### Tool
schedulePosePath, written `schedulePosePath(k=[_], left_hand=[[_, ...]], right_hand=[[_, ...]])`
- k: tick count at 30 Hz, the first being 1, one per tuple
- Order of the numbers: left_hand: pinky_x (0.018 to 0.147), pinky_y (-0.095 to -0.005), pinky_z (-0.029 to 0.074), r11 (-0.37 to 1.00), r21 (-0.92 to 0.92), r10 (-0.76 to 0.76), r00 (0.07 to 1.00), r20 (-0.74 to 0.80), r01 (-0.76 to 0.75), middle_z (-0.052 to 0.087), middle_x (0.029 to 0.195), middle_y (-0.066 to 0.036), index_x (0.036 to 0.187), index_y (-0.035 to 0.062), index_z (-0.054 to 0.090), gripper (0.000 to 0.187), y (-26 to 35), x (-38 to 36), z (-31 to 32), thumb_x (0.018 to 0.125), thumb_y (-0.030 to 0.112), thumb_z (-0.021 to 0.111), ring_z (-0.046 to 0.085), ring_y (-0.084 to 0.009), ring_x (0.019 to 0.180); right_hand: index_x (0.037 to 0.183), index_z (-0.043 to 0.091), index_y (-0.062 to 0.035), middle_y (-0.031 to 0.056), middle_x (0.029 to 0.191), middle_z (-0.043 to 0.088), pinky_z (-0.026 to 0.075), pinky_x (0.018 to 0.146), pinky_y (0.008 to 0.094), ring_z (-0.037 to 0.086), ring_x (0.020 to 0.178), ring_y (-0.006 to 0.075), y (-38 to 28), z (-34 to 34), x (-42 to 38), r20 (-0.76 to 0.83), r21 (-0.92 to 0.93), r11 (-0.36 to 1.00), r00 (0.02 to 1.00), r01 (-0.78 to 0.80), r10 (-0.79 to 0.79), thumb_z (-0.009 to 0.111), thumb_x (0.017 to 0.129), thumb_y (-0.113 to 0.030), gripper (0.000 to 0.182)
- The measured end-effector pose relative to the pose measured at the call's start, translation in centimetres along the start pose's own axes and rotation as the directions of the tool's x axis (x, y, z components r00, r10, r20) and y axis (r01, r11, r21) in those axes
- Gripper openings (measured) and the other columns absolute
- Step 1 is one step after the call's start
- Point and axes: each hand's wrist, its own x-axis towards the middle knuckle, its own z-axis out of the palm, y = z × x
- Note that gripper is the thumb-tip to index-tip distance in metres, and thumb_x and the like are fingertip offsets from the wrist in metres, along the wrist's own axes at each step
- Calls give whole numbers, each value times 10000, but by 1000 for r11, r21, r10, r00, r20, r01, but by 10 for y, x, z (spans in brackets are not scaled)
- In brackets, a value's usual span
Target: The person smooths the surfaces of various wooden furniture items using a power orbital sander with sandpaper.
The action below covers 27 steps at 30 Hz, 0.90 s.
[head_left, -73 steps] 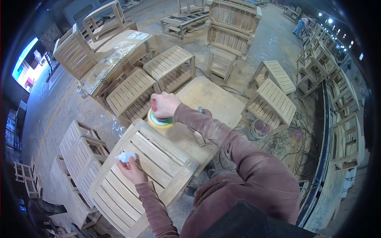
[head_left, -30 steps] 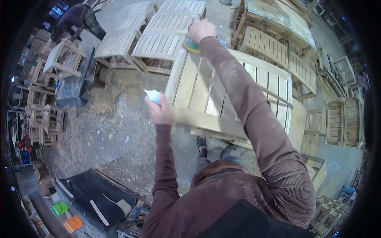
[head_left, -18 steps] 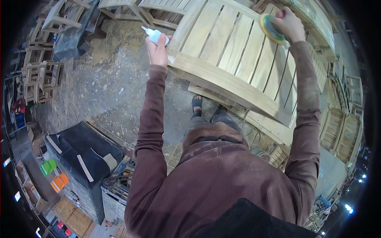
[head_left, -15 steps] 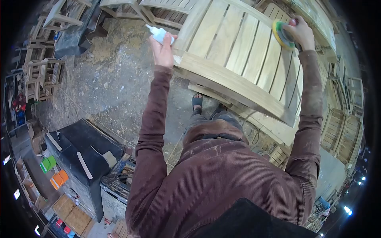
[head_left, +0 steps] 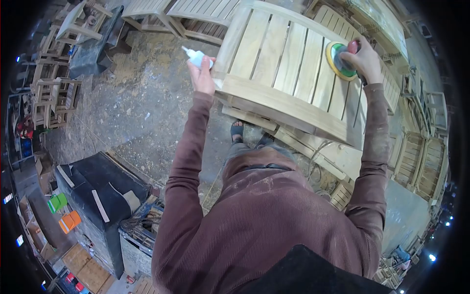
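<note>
My left hand (head_left: 201,78) is closed around a small white squeeze bottle (head_left: 197,58), its narrow nozzle pointing up and left, just beyond the left corner of a slatted wooden panel (head_left: 289,66). Over on the panel's right side, my right hand (head_left: 366,62) grips a round handheld sander (head_left: 341,61) with a yellow-edged, green disc and a red part near my fingers. The sander's disc overlaps the slats close to the panel's far right edge. Pale, bare wood makes up the slats and the curved front rail (head_left: 293,105).
Other slatted wooden pieces (head_left: 203,24) stand beyond the panel, with stacked wooden frames (head_left: 58,100) at the left. A black-covered bench (head_left: 105,181) is at lower left. A cable (head_left: 313,157) hangs below the panel. My sandalled foot (head_left: 237,131) is on the dusty floor.
The sander has moved a little nearer to me across the slats, and its disc shows more clearly. The view has shifted slightly. My left hand still holds the bottle.
</note>
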Motion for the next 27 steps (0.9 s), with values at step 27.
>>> schedulePosePath(k=[27], left_hand=[[1075,-590,124,876,117,266,670,693,-469,603,1102,-104,1099,14,341,371,28,16,-11,854,180,564,517,-333,1165]], right_hand=[[1079,575,-56,218,1077,589,488,846,434,607,972,364,-181,75,142,-195,0,908,891,-418,410,592,770,-375,445]])
